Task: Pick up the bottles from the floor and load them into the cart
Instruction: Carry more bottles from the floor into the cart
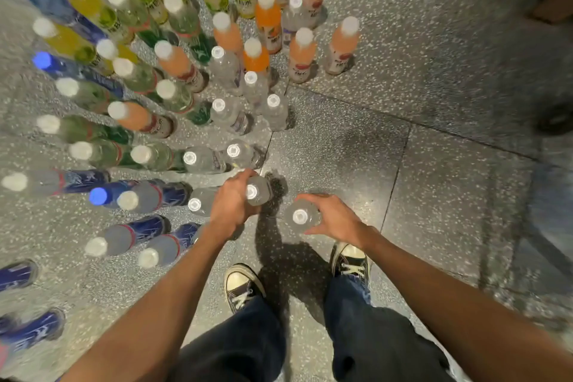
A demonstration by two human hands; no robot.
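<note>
Early going, by the look of it. Left hand (232,201) curled round one clear bottle (257,191); right hand (330,215) wrapped about a second clear bottle (300,216), both bottles upright, whether lifted or on the floor (403,71) impossible to tell. Beyond and left of the hands, dozens more bottles (173,71) standing unloaded. No cart clearly in view; only a blurred dark shape far right of the right hand.

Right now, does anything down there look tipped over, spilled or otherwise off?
Nothing stands out. The bottles on the floor all stand upright with caps on, and no liquid shows. The left hand grips one clear bottle; the right hand grips another.
</note>
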